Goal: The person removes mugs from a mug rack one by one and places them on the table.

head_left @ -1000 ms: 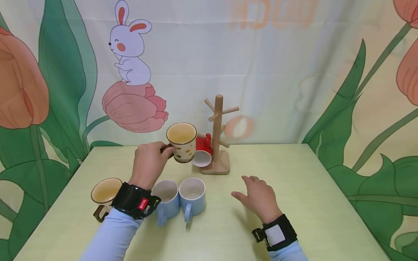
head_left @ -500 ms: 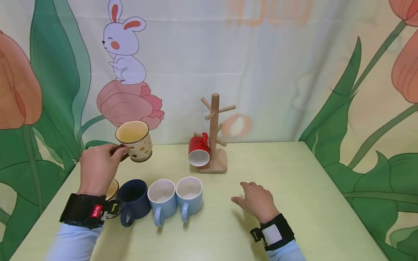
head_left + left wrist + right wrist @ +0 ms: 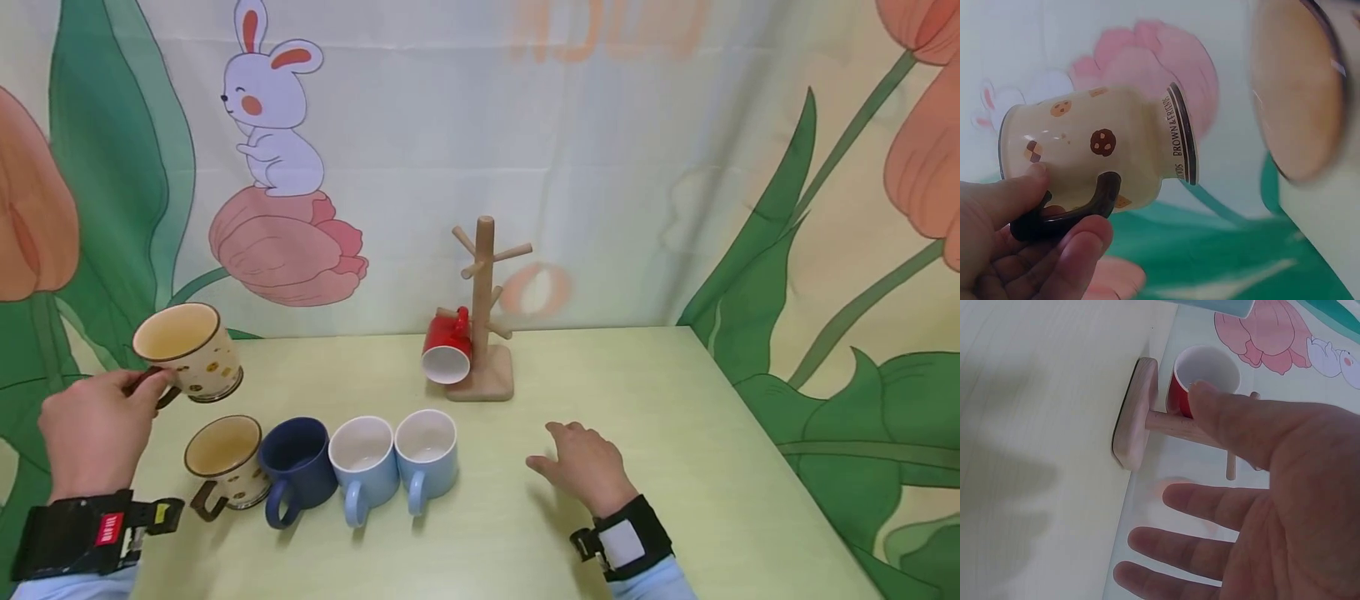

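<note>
My left hand [image 3: 101, 429] grips a cream mug [image 3: 198, 354] by its dark brown handle, holding it above the table at the far left. In the left wrist view that cream mug [image 3: 1079, 147] shows cookie prints and lettering near its base, with thumb and fingers around the handle. Just below it in the head view stands a second, matching cream mug [image 3: 232, 458]. My right hand [image 3: 588, 467] hovers over the table at right, fingers spread and holding nothing. The right wrist view shows the hand [image 3: 1272, 481] in front of the wooden mug tree [image 3: 1132, 415].
A navy mug [image 3: 300, 458] and two light blue mugs [image 3: 365, 467] stand in a row, handles facing me. Behind them is the wooden mug tree [image 3: 483, 308] with a red mug [image 3: 447, 346] hanging on a lower left peg. A printed curtain [image 3: 600, 167] backs the table.
My left hand has carried the cream mug leftward from near the mug tree to the table's left side. The view has shifted slightly; my right hand stays about where it was.
</note>
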